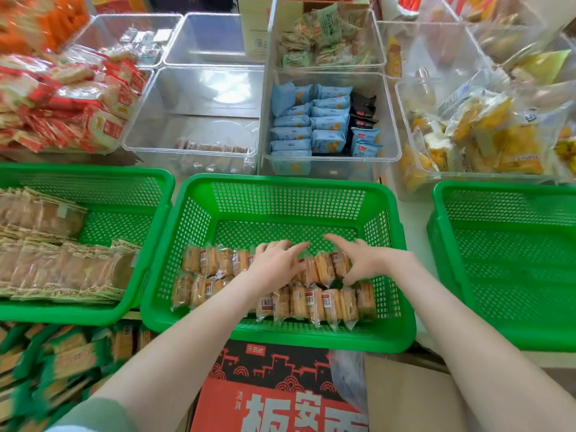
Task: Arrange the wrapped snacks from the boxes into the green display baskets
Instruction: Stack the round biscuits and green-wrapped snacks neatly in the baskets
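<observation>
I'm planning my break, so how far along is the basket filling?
Done: the left basket is largely filled. In hand: the middle basket holds two rows of biscuit packs in its near half; the left hand and right hand rest on the back row. Remaining: its far half and the right basket, which shows no snacks.

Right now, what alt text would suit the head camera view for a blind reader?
A person's left hand and right hand rest on rows of wrapped biscuit packets in the middle green basket. Another green basket to the left holds flat wrapped snacks; clear bins of packets stand behind.
</observation>
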{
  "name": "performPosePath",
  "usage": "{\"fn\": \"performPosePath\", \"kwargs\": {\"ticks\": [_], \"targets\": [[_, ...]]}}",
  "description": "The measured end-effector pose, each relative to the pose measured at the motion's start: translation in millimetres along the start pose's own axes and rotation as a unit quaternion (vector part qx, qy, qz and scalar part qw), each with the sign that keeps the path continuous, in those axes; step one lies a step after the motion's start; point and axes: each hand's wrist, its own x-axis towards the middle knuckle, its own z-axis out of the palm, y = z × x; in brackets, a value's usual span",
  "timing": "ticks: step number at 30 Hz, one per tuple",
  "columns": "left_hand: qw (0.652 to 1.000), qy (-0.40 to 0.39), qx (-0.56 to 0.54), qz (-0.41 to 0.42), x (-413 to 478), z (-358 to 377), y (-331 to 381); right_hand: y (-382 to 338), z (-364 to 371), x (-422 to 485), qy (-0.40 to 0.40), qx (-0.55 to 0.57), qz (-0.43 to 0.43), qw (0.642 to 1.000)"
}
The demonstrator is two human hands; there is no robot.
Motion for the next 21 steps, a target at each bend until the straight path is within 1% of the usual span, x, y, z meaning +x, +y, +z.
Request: {"fn": "performPosePath", "kwargs": {"ticks": [2, 4, 6, 8, 10, 13, 18, 21], "targets": [[1.000, 0.017, -0.008, 0.020, 0, 1, 4, 1, 4, 0, -0.006, 0.023, 0.021, 0.999], [0.999, 0.021, -0.020, 0.042, 0, 1, 12, 3, 7, -1, -0.019, 0.042, 0.025, 0.999], [0.998, 0.016, -0.015, 0.063, 2, 0, 25, 1, 5, -3, -0.030, 0.017, 0.028, 0.999], [0.998, -0.005, -0.011, 0.069, 9, 0, 37, -1, 2, -8, -0.046, 0.000, 0.033, 0.998], [0.997, -0.044, -0.029, 0.061, 19, -1, 44, -2, -3, -15, -0.056, 0.011, 0.029, 0.998], [0.991, -0.100, -0.067, 0.057, 31, -9, 46, -8, -4, -24, -0.030, 0.038, 0.028, 0.998], [0.988, -0.124, -0.081, 0.045, 47, -20, 49, -10, 12, -22, 0.034, 0.056, 0.018, 0.998], [0.978, -0.144, -0.146, 0.035, 52, -24, 43, -6, 19, -22, 0.102, 0.125, 0.020, 0.987]]}}
